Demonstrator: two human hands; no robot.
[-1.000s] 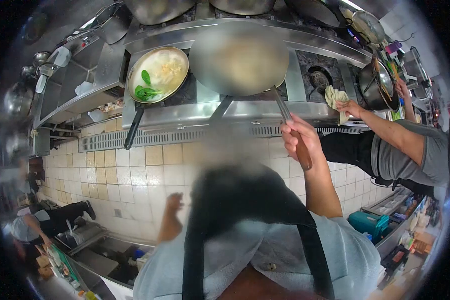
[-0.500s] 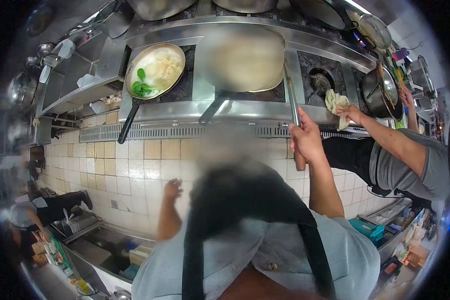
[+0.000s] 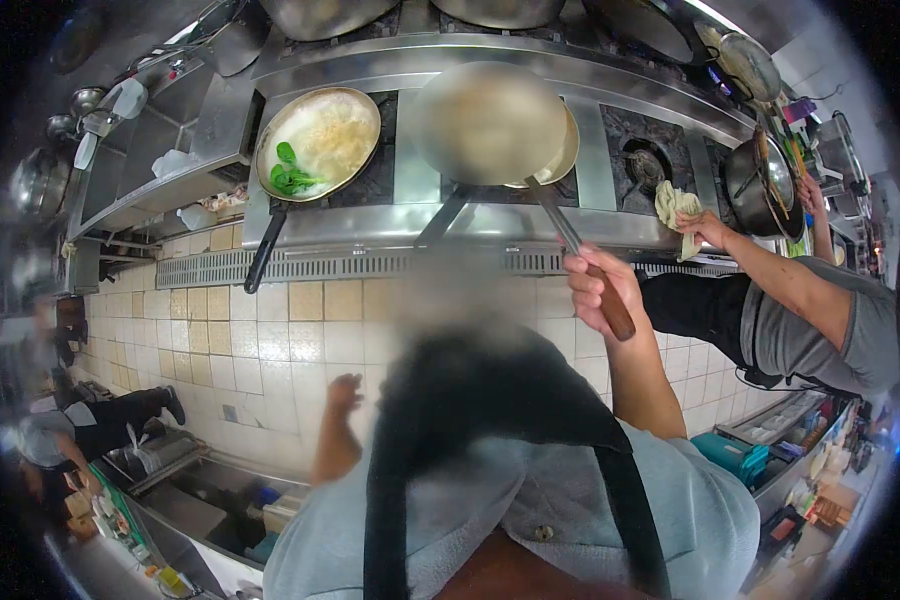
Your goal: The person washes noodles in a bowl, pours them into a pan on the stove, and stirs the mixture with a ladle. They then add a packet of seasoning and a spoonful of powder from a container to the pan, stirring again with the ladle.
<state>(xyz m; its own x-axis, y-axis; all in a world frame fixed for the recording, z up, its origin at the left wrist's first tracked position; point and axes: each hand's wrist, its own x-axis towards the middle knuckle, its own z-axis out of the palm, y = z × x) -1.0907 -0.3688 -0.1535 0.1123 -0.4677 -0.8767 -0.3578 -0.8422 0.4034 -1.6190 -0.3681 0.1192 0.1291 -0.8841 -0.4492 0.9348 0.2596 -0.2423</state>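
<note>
My right hand (image 3: 602, 292) is closed round the wooden handle of a long metal cooking utensil (image 3: 560, 222). Its metal shaft reaches up to the near edge of the middle frying pan (image 3: 568, 150); a blur hides the working end and most of that pan. Low on the left, my left hand (image 3: 344, 393) hangs above the tiled floor, fingers loosely apart and holding nothing. On the left burner rests another frying pan (image 3: 367, 112) with pale, steaming food (image 3: 330, 145) and green leaves (image 3: 290, 172) in it, its black handle towards me.
To the right, a co-worker's hand (image 3: 705, 228) holds a yellowish cloth (image 3: 676, 208) at the stove's edge. Beyond it stands a large dark pot (image 3: 742, 185). A bare burner (image 3: 645, 165) lies between. Another person (image 3: 120, 420) is at the lower left.
My right hand has turned the utensil: its upper part has swung left to the pan's near edge, while the handle end has moved right. The left hand stays almost where it was.
</note>
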